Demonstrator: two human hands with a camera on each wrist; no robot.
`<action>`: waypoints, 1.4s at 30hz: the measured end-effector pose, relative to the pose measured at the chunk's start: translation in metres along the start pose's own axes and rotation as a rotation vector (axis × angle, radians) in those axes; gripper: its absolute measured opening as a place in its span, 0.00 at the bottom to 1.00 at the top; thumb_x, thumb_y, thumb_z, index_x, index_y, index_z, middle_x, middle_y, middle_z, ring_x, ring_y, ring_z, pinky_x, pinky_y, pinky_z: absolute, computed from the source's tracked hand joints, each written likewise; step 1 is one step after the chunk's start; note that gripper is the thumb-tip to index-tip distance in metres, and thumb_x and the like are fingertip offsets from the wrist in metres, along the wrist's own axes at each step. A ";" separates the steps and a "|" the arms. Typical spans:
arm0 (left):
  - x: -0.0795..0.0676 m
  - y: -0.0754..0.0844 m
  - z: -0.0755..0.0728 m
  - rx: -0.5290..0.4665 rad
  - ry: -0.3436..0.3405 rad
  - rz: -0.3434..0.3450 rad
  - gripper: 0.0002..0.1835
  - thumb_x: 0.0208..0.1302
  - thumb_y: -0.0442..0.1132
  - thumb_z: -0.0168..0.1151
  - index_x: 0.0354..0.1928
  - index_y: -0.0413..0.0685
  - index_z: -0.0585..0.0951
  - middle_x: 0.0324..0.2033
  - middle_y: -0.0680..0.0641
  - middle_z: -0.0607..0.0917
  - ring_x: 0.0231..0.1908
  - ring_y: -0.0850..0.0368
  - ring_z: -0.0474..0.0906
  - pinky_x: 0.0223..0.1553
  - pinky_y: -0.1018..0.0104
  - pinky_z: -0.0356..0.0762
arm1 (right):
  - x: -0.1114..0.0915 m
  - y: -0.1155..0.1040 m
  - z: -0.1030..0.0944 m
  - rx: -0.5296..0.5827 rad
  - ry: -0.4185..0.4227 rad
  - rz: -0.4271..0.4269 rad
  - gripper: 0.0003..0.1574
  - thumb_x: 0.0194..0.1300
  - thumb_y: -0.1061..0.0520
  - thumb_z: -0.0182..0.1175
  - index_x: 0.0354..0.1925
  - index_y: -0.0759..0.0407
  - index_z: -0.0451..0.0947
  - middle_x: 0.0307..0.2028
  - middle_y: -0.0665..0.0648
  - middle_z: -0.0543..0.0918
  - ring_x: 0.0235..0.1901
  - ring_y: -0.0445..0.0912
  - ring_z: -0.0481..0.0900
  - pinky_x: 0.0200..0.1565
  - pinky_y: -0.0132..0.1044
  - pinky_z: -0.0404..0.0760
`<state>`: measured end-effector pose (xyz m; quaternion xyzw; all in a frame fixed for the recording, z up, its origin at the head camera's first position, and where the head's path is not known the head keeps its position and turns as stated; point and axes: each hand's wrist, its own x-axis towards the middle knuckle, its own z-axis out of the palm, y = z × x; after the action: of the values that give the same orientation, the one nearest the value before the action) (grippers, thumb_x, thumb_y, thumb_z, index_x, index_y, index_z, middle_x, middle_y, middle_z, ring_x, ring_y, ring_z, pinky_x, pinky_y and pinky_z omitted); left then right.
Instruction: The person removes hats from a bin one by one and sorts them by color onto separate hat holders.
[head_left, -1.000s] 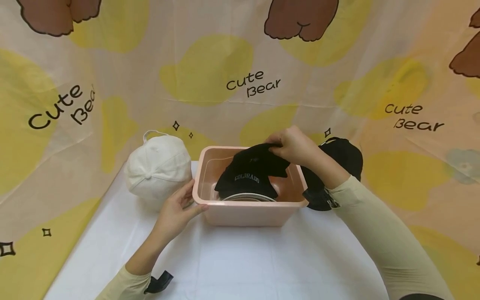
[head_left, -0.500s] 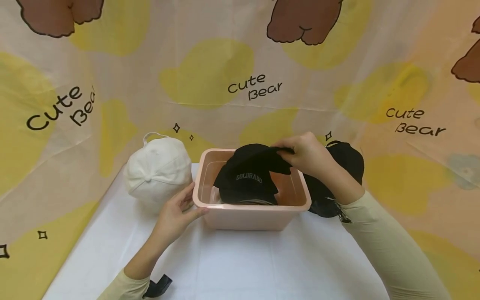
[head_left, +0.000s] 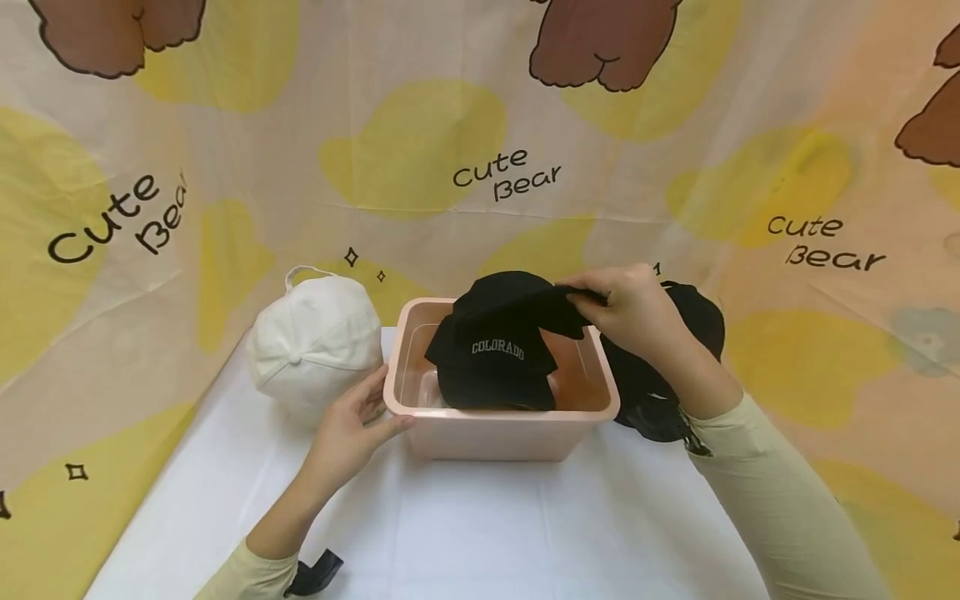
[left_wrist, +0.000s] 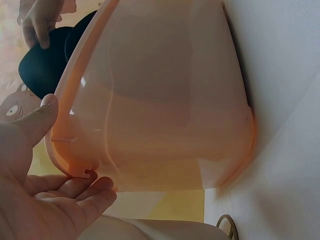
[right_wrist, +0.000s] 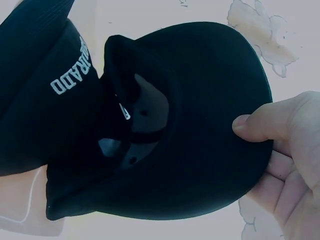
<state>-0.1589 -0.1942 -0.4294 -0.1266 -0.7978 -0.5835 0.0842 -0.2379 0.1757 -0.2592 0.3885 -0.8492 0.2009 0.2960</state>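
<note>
My left hand [head_left: 351, 433] holds the left corner of a pink plastic bin [head_left: 491, 437], thumb on the front rim and fingers at the side. In the left wrist view the bin wall [left_wrist: 160, 100] fills most of the frame. My right hand [head_left: 628, 304] pinches the brim of a black baseball cap [head_left: 536, 308] over the bin's right half. In the right wrist view the brim [right_wrist: 215, 100] lies between thumb and fingers. Black fabric with white COLORADO lettering [head_left: 497, 350] stands beside it in the bin. Whether it belongs to the same cap I cannot tell.
A white baseball cap [head_left: 315, 337] sits left of the bin, close to my left hand. Another black cap [head_left: 693, 321] stands right of it, partly behind my right forearm. White cloth [head_left: 480, 525] covers the table. A patterned curtain [head_left: 420, 150] hangs behind.
My right hand has shifted right, drawing the black cap's brim along. The black caps' crown stands higher above the bin's rim. My left hand keeps its hold on the bin corner.
</note>
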 end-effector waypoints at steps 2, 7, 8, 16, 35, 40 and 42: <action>0.000 0.001 0.000 0.002 0.002 -0.002 0.50 0.55 0.45 0.80 0.76 0.40 0.65 0.69 0.38 0.74 0.68 0.45 0.73 0.67 0.61 0.73 | -0.001 0.000 -0.002 0.000 0.032 -0.010 0.15 0.60 0.70 0.71 0.44 0.58 0.91 0.38 0.55 0.92 0.36 0.47 0.91 0.35 0.40 0.90; 0.000 0.004 0.001 0.000 0.009 -0.003 0.50 0.55 0.44 0.81 0.76 0.39 0.65 0.70 0.39 0.74 0.68 0.46 0.74 0.66 0.63 0.74 | -0.002 0.002 -0.012 0.018 0.126 0.004 0.15 0.57 0.71 0.73 0.42 0.60 0.91 0.38 0.56 0.92 0.31 0.46 0.90 0.36 0.20 0.83; 0.000 0.004 0.002 0.002 0.011 -0.002 0.50 0.55 0.44 0.81 0.76 0.39 0.65 0.70 0.39 0.74 0.68 0.46 0.74 0.66 0.63 0.74 | -0.002 0.002 -0.013 0.023 0.143 0.007 0.15 0.57 0.72 0.73 0.42 0.60 0.91 0.38 0.56 0.92 0.31 0.46 0.90 0.36 0.16 0.81; 0.000 0.004 0.001 0.005 -0.005 0.004 0.50 0.55 0.43 0.80 0.76 0.38 0.64 0.70 0.37 0.73 0.69 0.45 0.73 0.66 0.64 0.73 | -0.004 0.005 -0.025 0.049 0.219 0.000 0.17 0.56 0.73 0.73 0.42 0.60 0.91 0.38 0.54 0.92 0.32 0.45 0.89 0.38 0.11 0.76; 0.003 -0.004 0.002 0.001 0.004 0.010 0.48 0.56 0.44 0.80 0.76 0.43 0.66 0.69 0.39 0.75 0.68 0.46 0.73 0.65 0.74 0.72 | -0.007 0.005 -0.049 0.000 0.305 -0.029 0.16 0.56 0.73 0.72 0.42 0.60 0.91 0.37 0.57 0.92 0.35 0.31 0.86 0.36 0.12 0.76; 0.003 -0.003 0.002 -0.003 0.004 0.005 0.48 0.56 0.44 0.80 0.76 0.43 0.66 0.69 0.39 0.75 0.68 0.45 0.73 0.64 0.77 0.72 | -0.010 0.008 -0.061 -0.003 0.339 0.003 0.16 0.56 0.73 0.72 0.41 0.60 0.92 0.36 0.58 0.92 0.31 0.21 0.78 0.30 0.13 0.70; 0.003 -0.003 0.002 -0.007 0.002 0.003 0.48 0.56 0.44 0.80 0.76 0.43 0.65 0.70 0.39 0.74 0.69 0.46 0.72 0.65 0.75 0.72 | -0.011 0.010 -0.066 -0.014 0.354 0.015 0.16 0.55 0.74 0.72 0.41 0.60 0.92 0.36 0.60 0.91 0.32 0.18 0.77 0.30 0.13 0.69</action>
<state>-0.1626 -0.1923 -0.4318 -0.1274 -0.7956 -0.5861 0.0853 -0.2175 0.2255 -0.2188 0.3386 -0.7880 0.2622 0.4423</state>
